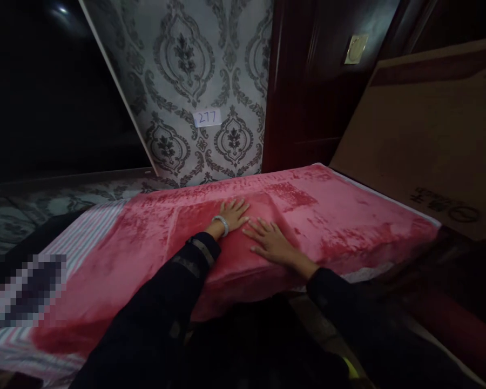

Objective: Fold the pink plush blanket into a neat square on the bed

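Both of my hands lie flat on a raised, roughly rectangular part of a red plush blanket [235, 254]. My left hand [231, 215], with a silvery bracelet at the wrist, rests on the far side of this raised part, fingers spread. Close by on the right, my right hand [270, 243] presses down with its fingers apart. The fingertips of the two hands nearly meet. Whether the raised part is a folded piece or something beneath the plush, I cannot tell. Neither hand grips anything.
A striped cloth [93, 227] shows at the left, under the plush. A large cardboard box [437, 135] stands at the right. Behind are a patterned wall with a paper label [207, 118] reading 277, a dark red door panel [303, 92] and a large black screen [56, 92].
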The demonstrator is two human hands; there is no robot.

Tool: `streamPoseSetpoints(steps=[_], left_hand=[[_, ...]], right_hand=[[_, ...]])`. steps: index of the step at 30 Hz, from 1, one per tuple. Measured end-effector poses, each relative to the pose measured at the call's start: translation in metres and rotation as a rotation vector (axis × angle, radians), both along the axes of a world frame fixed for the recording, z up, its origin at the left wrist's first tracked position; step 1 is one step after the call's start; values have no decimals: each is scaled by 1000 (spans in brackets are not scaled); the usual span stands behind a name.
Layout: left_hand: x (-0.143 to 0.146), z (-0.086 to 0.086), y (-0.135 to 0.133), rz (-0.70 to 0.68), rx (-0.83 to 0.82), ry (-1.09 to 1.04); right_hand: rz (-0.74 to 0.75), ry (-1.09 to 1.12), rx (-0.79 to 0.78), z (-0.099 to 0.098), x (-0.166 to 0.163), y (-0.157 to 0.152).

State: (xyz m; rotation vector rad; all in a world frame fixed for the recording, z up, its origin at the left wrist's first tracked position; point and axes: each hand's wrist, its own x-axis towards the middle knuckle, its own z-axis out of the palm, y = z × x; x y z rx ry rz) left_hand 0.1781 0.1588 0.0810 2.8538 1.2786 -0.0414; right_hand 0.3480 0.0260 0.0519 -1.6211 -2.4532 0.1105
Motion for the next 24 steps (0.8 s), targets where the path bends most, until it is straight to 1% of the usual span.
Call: streamPoseSetpoints(steps=[3,5,8,9,11,13,14,16,17,18,20,22,24], left_hand=[[3,-18,-1,13,54,4],[-1,-24,1,7,64,-4],[-4,-21,5,7,39,4],[-2,-18,6,13,23,9],[5,-7,9,20,3,0],[20,6,13,-20,0,-47],[29,12,16,-59,-4,-77],[51,22,23,-140,-30,-114],[62,24,27,-163,-49,-114],[72,25,31,-167,-64,-104],[88,19,38,-143,-89,-50],[97,6,42,-112,-87,-16],[100,-9,44,-100,-64,-28]], right_hand=[[-1,12,69,-20,-3,-16],[21,43,95,-31,-4,-31],[48,107,101,-35,-1,-53],[61,134,97,-33,1,-58],[109,198,86,-22,10,-59],[143,255,112,-5,21,-49],[136,270,144,4,27,-40],[70,257,207,14,37,-16],[27,230,215,15,41,-3],[-6,195,205,13,43,9],[-53,127,159,-1,45,26],[-83,89,129,-20,44,32],[-93,87,120,-39,45,27]])
